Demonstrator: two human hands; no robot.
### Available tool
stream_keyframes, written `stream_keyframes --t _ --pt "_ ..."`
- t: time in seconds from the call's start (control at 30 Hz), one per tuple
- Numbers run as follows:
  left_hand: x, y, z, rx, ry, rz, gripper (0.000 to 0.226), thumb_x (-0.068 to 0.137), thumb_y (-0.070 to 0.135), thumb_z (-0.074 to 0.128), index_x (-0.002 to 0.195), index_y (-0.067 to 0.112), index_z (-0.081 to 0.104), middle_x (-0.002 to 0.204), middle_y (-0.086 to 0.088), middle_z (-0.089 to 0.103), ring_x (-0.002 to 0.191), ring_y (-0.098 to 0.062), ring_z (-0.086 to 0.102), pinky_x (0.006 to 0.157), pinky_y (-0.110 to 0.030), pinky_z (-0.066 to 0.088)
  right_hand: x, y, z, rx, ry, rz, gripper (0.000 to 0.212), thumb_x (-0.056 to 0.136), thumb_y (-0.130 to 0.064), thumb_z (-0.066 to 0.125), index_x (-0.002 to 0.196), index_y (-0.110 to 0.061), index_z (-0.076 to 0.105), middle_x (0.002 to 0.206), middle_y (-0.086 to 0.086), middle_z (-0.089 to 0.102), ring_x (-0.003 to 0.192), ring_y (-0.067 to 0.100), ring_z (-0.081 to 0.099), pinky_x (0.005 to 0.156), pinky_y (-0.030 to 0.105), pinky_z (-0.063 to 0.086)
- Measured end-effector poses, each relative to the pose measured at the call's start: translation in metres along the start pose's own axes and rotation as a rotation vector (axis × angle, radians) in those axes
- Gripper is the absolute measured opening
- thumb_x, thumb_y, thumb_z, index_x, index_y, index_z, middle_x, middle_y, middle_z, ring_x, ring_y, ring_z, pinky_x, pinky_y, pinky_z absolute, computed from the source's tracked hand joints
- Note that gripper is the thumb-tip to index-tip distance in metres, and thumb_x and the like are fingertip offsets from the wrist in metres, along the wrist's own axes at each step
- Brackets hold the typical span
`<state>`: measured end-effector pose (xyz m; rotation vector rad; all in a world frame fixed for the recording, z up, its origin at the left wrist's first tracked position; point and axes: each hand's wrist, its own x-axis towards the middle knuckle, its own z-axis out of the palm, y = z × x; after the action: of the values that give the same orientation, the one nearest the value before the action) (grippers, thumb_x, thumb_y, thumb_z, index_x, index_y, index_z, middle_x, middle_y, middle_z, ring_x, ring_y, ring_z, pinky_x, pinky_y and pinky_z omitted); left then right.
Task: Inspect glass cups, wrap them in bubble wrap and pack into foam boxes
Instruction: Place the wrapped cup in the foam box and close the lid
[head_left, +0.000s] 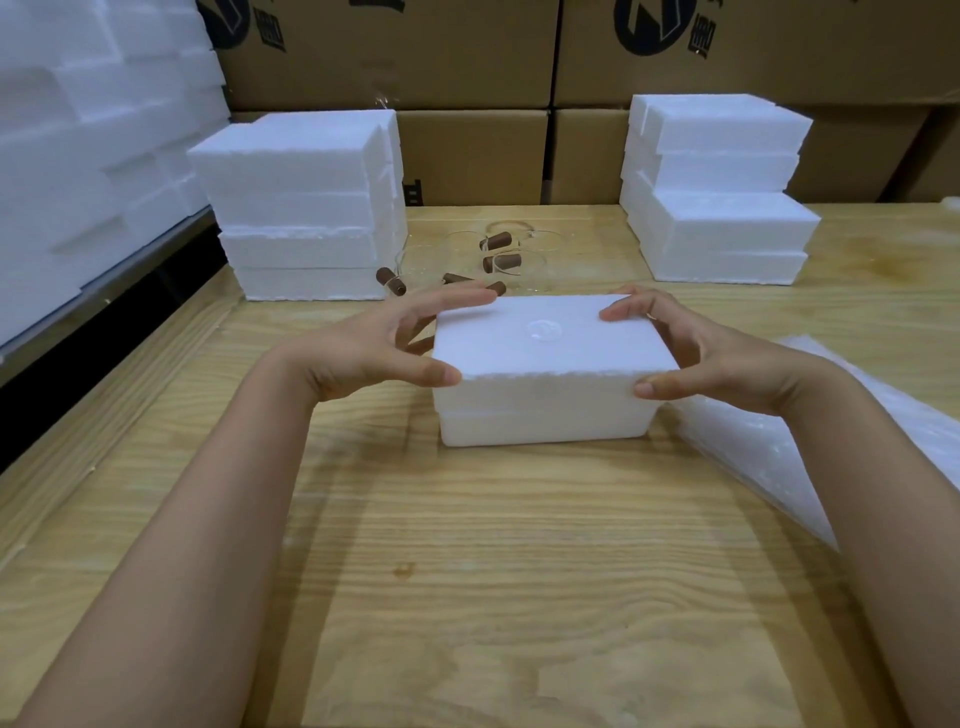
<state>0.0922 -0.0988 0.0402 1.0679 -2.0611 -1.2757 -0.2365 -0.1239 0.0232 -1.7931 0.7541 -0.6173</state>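
Both forearms reach forward over the table (467, 571), palms facing in. My left hand (374, 345) and right hand (711, 353) grip the lidded foam box (545, 410) at its two ends. Thumbs sit on the near top edge, fingers curl onto the far edge. The box sits on the wood, dead centre. Glass cups (498, 254) with brown handles at 12 o'clock, behind it. Bubble wrap (769, 447) at 3. Left foam stack (306, 208) at 11, right foam stack (722, 192) at 1. Cartons (467, 57) along the back.
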Motion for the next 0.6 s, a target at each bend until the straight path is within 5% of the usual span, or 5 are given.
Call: stream_keyframes --t 0.23,0.33,0.43,0.5,0.6 --pt "-0.010 -0.009 0.021 -0.258 0.218 0.048 0.101 0.049 0.050 0.083 0.138 0.055 0.035 0.159 0.014 0.016 0.149 -0.012 0.011 0.117 -0.057 0.020 -0.002 -0.004 0.002 0.104 0.073 -0.059 0.070 0.059 -0.042 0.070 0.124 -0.055 0.047 0.138 -0.032 0.038 0.131 -0.002 0.037 0.093 0.025 0.047" --pt "-0.017 -0.022 0.032 -0.116 0.242 0.062 0.118 0.049 0.043 0.087 0.137 0.069 0.012 0.161 0.013 0.004 0.148 -0.006 0.006 0.120 -0.047 0.017 -0.005 -0.003 0.004 0.143 0.178 -0.066 0.068 0.056 -0.053 0.073 0.118 -0.061 0.045 0.146 -0.024 0.027 0.140 0.006 0.023 0.107 0.043 0.036" --pt "-0.018 -0.036 0.039 0.102 0.166 0.086 0.137 0.056 0.025 0.093 0.146 0.051 -0.007 0.151 0.030 0.008 0.133 0.014 0.031 0.107 -0.012 0.032 -0.014 0.010 0.016 0.062 0.198 -0.078 0.073 0.054 -0.048 0.082 0.113 -0.056 0.040 0.148 -0.016 0.029 0.140 0.014 0.029 0.109 0.045 0.034" --pt "-0.016 -0.041 0.041 0.176 0.185 0.066 0.136 0.059 0.021 0.092 0.145 0.052 -0.009 0.135 0.053 0.008 0.116 0.028 0.036 0.089 0.001 0.036 -0.017 0.015 0.026 0.034 0.185 -0.089 0.074 0.057 -0.032 0.084 0.110 -0.053 0.035 0.130 -0.028 0.046 0.120 0.005 0.053 0.089 0.030 0.051" --pt "-0.012 -0.042 0.040 0.216 0.233 0.061 0.129 0.064 0.019 0.089 0.144 0.055 -0.005 0.125 0.063 0.011 0.121 0.029 0.028 0.096 0.000 0.032 -0.017 0.024 0.033 -0.133 0.208 -0.069 0.083 0.062 -0.015 0.083 0.112 -0.053 0.028 0.117 -0.021 0.045 0.086 0.005 0.062 0.065 0.024 0.055"
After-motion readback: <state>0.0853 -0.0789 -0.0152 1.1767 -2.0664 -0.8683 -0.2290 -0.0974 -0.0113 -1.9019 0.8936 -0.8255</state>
